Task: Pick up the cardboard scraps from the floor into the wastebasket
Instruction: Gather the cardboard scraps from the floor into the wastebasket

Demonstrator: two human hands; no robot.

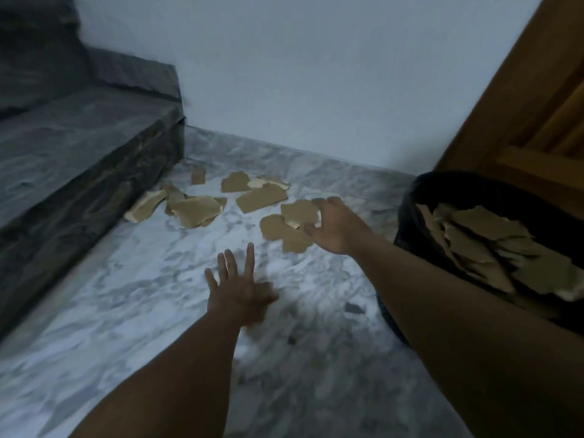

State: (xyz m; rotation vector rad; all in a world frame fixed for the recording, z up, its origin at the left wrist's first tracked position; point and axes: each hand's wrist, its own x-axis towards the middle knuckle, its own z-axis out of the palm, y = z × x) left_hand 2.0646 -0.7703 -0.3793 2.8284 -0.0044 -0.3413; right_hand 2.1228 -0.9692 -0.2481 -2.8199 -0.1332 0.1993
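The right hand [335,229], just left of the wastebasket [410,197], has its fingers [319,203] closed on a cardboard scrap [298,211] whose long side runs away from the basket. More scraps [262,199] lie on the floor [126,295] farther left, toward the dark step [79,159]. The left hand [235,289] hovers empty with fingers spread. The basket holds torn cardboard [483,235].

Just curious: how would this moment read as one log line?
right hand: grasping cardboard scrap | left hand: open, empty | wastebasket: partly filled
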